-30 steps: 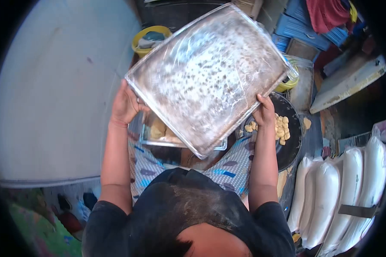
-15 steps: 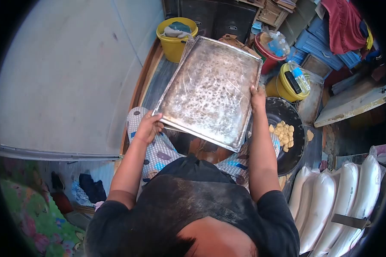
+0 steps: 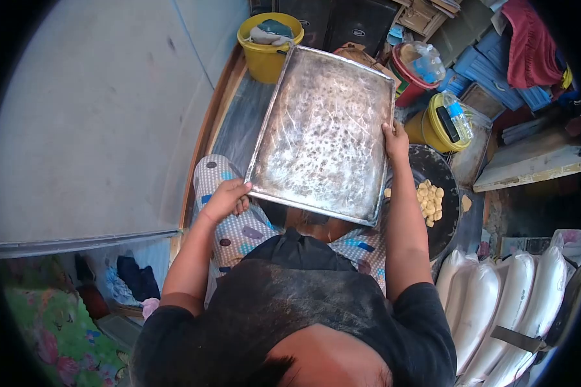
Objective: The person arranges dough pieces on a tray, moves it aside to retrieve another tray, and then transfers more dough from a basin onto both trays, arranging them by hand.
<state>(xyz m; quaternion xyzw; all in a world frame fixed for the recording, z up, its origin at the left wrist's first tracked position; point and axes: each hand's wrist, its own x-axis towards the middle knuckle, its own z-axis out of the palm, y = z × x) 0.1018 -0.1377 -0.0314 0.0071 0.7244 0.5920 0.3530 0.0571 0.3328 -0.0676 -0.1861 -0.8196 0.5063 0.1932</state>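
Note:
A worn metal baking tray (image 3: 326, 138), scratched and dark-spotted, is held up in front of me, its long sides running away from my body. My left hand (image 3: 228, 198) grips its near left corner, thumb on top and fingers curled underneath. On the right long edge, my right hand (image 3: 396, 140) is closed with the thumb over the rim. Just right of the tray stands a round black pan (image 3: 447, 226) holding several pale dough pieces (image 3: 429, 201); my right forearm covers part of it.
Beyond the tray stand a yellow bucket (image 3: 263, 61) with cloths and a red bucket (image 3: 407, 90). Another yellow bucket (image 3: 426, 129) carries a phone and a plastic bottle (image 3: 457, 116). Long white plastic-wrapped packs (image 3: 490, 297) lie at the right. A pale wall panel (image 3: 103, 122) borders the left.
The tray has turned slightly to sit straighter, its near left corner shifting right. Both hands have kept hold of it; the right one is slightly higher along its edge.

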